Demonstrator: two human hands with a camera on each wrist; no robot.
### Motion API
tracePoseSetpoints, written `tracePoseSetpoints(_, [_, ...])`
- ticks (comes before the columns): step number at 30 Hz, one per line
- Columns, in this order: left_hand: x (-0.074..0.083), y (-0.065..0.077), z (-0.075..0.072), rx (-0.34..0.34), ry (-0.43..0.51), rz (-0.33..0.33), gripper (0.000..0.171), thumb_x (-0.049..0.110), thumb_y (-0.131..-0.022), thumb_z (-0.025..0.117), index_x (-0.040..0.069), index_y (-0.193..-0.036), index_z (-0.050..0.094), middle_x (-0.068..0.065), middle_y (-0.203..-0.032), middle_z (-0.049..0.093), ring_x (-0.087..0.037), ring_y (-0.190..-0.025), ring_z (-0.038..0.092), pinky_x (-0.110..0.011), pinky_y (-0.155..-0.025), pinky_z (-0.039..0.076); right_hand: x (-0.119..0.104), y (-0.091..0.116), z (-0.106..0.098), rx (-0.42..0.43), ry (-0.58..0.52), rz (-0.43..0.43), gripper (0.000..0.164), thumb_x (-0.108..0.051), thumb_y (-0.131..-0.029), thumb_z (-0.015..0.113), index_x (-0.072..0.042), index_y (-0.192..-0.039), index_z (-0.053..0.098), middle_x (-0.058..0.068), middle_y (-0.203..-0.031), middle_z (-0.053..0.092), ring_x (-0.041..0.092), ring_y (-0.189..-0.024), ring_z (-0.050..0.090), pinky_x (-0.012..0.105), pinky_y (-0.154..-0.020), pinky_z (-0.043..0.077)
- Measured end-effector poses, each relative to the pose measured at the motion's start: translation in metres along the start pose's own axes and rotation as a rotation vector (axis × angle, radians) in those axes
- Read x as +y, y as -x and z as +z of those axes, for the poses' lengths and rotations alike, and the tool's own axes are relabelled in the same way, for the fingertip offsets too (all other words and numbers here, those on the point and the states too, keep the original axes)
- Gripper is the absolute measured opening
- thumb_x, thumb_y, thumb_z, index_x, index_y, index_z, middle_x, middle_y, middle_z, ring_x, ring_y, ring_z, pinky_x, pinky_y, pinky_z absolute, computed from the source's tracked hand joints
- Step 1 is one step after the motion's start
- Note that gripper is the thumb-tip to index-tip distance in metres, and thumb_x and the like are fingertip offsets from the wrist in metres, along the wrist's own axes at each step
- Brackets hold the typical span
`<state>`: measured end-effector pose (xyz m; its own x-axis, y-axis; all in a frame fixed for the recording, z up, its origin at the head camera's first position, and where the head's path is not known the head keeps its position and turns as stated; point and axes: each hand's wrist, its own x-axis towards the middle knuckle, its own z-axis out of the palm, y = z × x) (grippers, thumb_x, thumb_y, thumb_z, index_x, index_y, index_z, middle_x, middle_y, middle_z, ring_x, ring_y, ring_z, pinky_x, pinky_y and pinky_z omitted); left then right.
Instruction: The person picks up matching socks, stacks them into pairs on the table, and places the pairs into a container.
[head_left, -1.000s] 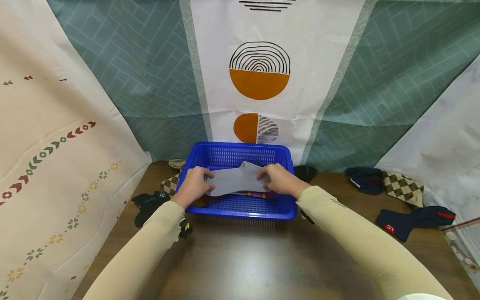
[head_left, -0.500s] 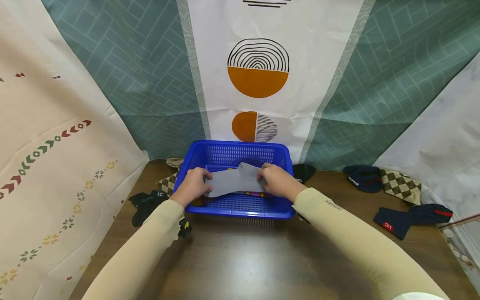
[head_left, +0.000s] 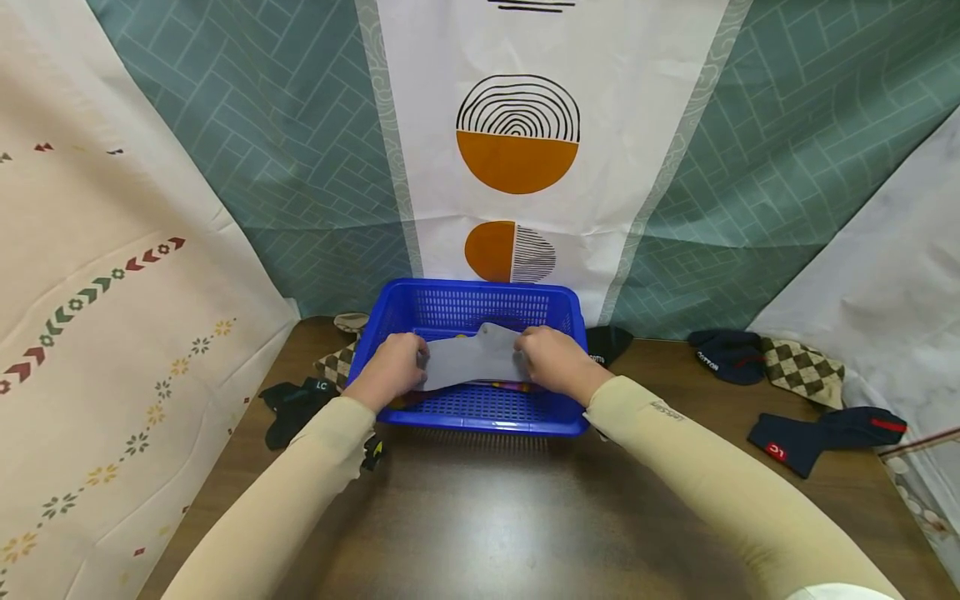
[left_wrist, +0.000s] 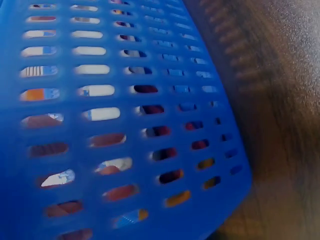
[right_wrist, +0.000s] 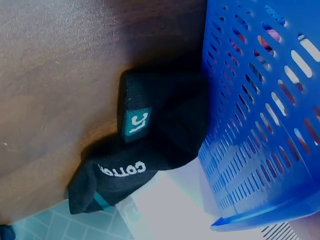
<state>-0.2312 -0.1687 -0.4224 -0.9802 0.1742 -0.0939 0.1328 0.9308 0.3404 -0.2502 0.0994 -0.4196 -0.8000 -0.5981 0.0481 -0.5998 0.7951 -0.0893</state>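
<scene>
A light grey sock [head_left: 474, 358] is stretched flat across the inside of a blue plastic basket [head_left: 480, 429] in the head view. My left hand [head_left: 396, 365] pinches its left end, and my right hand [head_left: 553, 358] pinches the right end. Below the sock, a strip of something pink and yellow [head_left: 513, 386] shows on the basket floor. In the left wrist view the basket wall [left_wrist: 112, 129] hides the hand. The right wrist view shows the outer basket wall [right_wrist: 260, 115], with dark socks [right_wrist: 160, 125] lying beside it.
On the right of the wooden table [head_left: 480, 517] lie navy socks [head_left: 798, 442], a checkered sock [head_left: 802, 367] and another navy sock [head_left: 726, 357]. Dark socks [head_left: 296, 408] and a checkered sock [head_left: 337, 362] lie left of the basket. A patterned curtain [head_left: 517, 208] hangs behind.
Both hands keep their grip on the grey sock, which stays nearly in place. The left hand has turned slightly, its fingers now more hidden. The head view has shifted a little.
</scene>
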Motion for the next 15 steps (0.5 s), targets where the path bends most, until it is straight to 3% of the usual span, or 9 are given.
tracePoseSetpoints(6, [-0.0008,0.0000,0.0075,-0.049,-0.023,0.001,0.039,0.011,-0.069,0.079,0.002,-0.104,0.066,-0.015,-0.105,0.066,-0.028,-0.096,0.060,-0.042,-0.085,0.049,0.0024,-0.0001,0.0057,-0.126,0.004,-0.004,0.026,-0.005,-0.083,0.059,-0.010,-0.107,0.066,0.007,-0.096,0.069,0.021,-0.087,0.063,0.037,-0.083,0.052])
tracePoseSetpoints(15, [-0.0005,-0.0042,0.0104,-0.089,-0.023,-0.008,0.040,0.013,-0.071,0.078,0.002,-0.107,0.063,-0.017,-0.109,0.063,-0.029,-0.100,0.059,-0.043,-0.086,0.048,0.0033,-0.0013,0.0085,-0.168,0.029,0.032,0.024,-0.009,-0.082,0.065,-0.015,-0.105,0.066,0.003,-0.095,0.068,0.020,-0.089,0.063,0.037,-0.083,0.051])
